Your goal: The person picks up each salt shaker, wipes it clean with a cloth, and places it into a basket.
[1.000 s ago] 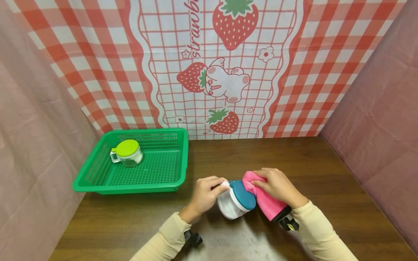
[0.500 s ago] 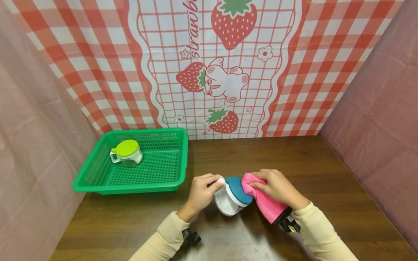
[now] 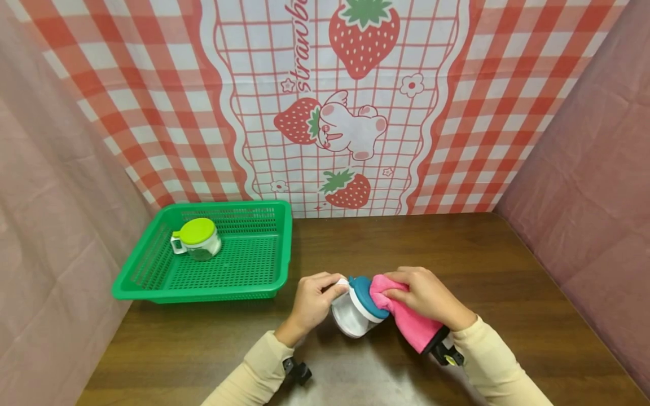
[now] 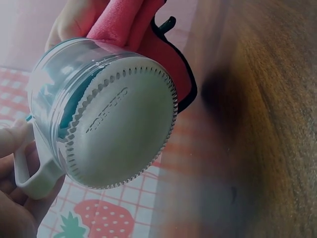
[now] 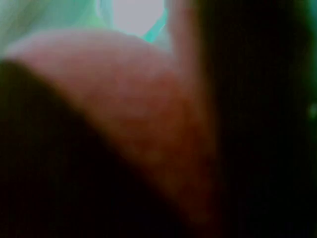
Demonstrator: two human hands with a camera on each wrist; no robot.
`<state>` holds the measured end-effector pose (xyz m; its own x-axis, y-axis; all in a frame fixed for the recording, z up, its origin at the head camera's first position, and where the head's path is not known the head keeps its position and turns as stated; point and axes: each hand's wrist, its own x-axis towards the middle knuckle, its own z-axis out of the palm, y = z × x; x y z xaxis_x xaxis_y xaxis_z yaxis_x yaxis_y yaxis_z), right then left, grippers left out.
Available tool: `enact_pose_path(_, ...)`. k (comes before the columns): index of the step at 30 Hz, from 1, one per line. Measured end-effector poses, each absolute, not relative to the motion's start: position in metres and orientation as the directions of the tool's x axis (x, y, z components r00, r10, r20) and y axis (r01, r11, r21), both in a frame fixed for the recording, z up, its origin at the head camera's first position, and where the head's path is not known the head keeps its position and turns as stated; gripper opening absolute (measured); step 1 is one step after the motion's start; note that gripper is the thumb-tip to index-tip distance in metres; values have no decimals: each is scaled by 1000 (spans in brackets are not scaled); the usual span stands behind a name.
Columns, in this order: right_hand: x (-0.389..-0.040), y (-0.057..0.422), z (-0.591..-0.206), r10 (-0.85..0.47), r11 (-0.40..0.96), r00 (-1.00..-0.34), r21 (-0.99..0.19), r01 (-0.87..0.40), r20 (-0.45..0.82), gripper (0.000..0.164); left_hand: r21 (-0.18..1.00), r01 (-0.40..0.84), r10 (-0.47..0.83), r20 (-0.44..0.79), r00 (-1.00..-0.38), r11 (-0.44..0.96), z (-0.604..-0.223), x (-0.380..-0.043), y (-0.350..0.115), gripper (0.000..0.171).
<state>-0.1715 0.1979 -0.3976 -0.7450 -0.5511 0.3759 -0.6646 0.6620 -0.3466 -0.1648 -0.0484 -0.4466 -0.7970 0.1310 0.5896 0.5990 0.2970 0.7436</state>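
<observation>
In the head view, my left hand [image 3: 313, 299] grips the white handle of a clear jar [image 3: 351, 317] with a blue lid [image 3: 367, 298]. The jar is tilted, its lid turned toward the right. My right hand [image 3: 429, 293] holds a bunched pink cloth [image 3: 408, 318] with a dark edge, pressed against the lid. From the left wrist view, the jar's round, ridged base [image 4: 121, 124] faces the camera, and the handle [image 4: 39, 176] sits within my left fingers. The right wrist view is dark and blurred, mostly blocked by the cloth.
At the left, a green plastic basket [image 3: 203, 294] stands on the brown wooden table [image 3: 457, 242]. Inside it is a similar handled jar [image 3: 200, 245] with a lime-green lid. A red-checked strawberry curtain hangs behind, with pink cloth walls at both sides.
The jar and my left hand have shifted slightly left and back. My right hand has moved the cloth a little left, so it covers more of the blue lid.
</observation>
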Motion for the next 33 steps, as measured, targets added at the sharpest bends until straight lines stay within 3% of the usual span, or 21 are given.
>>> enact_pose_path(12,-171,183,-388,-569,647,-733,-347,-679,374,26,759,569,149,553,-820,315,-445,-163,-48,11)
enact_pose_path(33,-176,171,-381,-536,691,-736,-286,-664,414,28,679,645,241,600,-763,351,-444,-161,-44,9)
